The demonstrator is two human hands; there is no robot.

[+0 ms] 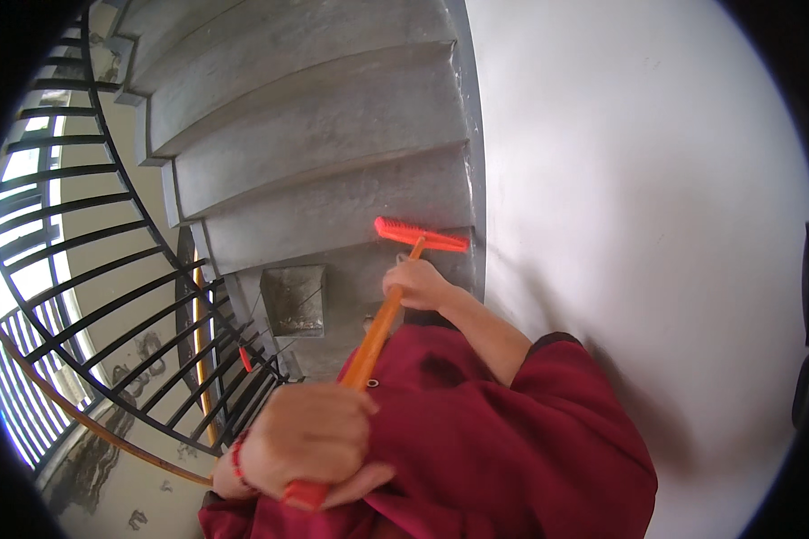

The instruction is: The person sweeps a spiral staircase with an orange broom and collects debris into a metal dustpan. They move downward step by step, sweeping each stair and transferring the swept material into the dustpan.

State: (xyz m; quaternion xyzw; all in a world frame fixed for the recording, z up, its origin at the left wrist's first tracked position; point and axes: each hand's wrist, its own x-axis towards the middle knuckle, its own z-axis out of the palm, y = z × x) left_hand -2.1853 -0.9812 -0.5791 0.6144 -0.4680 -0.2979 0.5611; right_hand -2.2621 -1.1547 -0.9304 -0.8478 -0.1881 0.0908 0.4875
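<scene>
Both my hands grip a broom by its orange handle [376,337], which slants up and to the right. My left hand [313,438] closes around the upper end, near its red tip, with a red bracelet at the wrist. Lower on the handle, my right hand [414,281] is wrapped just above the broom head. The red broom head [421,234] with its bristles lies at a concrete stair step, close to the wall on the right. To the left of my right hand stands a metal dustpan [295,303] with some dust or debris in it.
Grey concrete stairs [323,114] extend towards the top of the view. A white wall [620,168] borders them on the right. Along the left runs a black metal railing [135,195] with a wooden handrail [108,441]. Beyond it are bright windows [23,195].
</scene>
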